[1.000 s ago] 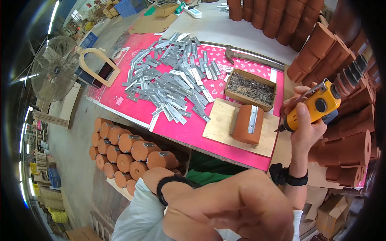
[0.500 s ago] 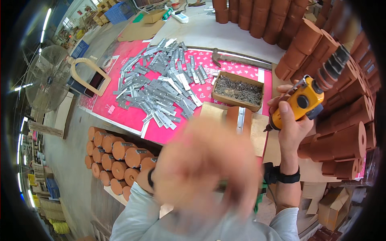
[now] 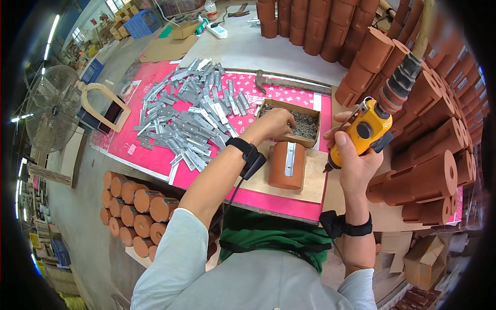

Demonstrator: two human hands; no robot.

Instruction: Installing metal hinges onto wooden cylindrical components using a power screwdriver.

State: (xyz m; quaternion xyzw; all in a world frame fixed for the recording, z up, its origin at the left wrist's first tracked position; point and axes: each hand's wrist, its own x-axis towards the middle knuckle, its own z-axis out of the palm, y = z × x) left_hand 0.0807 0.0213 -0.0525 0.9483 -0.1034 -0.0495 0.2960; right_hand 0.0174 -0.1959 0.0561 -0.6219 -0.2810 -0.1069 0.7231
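head view, the only one: lft hand is down in the cardboard box, fingertips at the small screws. its grip is curled in close, but can't tell if it's pinching one, tips hidden. rt hand has its grip wrapped round the yellow power driver, thumb on the near side; nose points down-lft, near the rt edge of the wooden board, apart from the work.

brown cylinder lies on its side on the board, just in front of the box, w/ a metal strip lengthwise along its top; can't tell if that's fixed at either end. all this sits on the pink-covered counter. heap of loose strips lft of the box, hammer behind it. stacked cylinders below the counter's near edge, lft side, some w/ strips on.

step in hand, my read: picking out a screw for the strip, driver on standby. next move prob calls for a firm fingertip pinch on one screw, lifted w/o dragging others, then lined up w/ a strip hole, cylinder kept from rolling.
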